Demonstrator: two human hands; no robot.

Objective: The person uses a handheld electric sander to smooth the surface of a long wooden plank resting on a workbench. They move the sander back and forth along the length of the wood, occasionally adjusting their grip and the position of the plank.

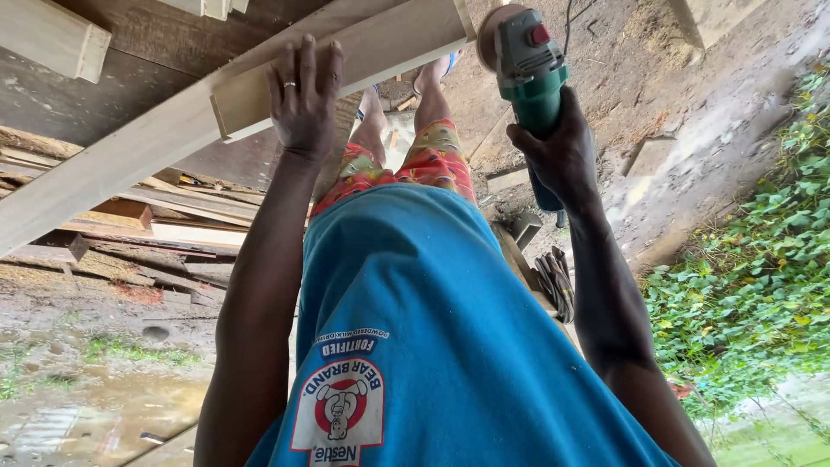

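I look down the front of a blue shirt (450, 346) that fills the lower middle of the view, with bright patterned shorts (415, 164) past it and bare legs beyond. Under everything lies bare dirt ground (692, 112), with a puddle (95, 406) at lower left and green ivy (761, 268) down the right edge.

On the left, a heap of old planks (147, 225) lies on the ground. Over it, a long pale beam (112, 164) runs up from the left edge toward the top middle. A shorter pale board (389, 43) lies along its upper end — the two touch.

My left hand (303, 99) lies flat on that board and beam, fingers spread wide, a ring (290, 85) on one finger. It grips nothing; it only presses down.

My right hand (562, 156) is wrapped tight around the body of a green grinder (527, 73). The tool points away from me, and its round disc (491, 35) sits right at the board's far end. I cannot tell whether disc and wood actually touch. A red button (540, 35) shows on the head.

Below the right forearm, a dark glove-like bundle (556, 281) lies on a wooden edge.
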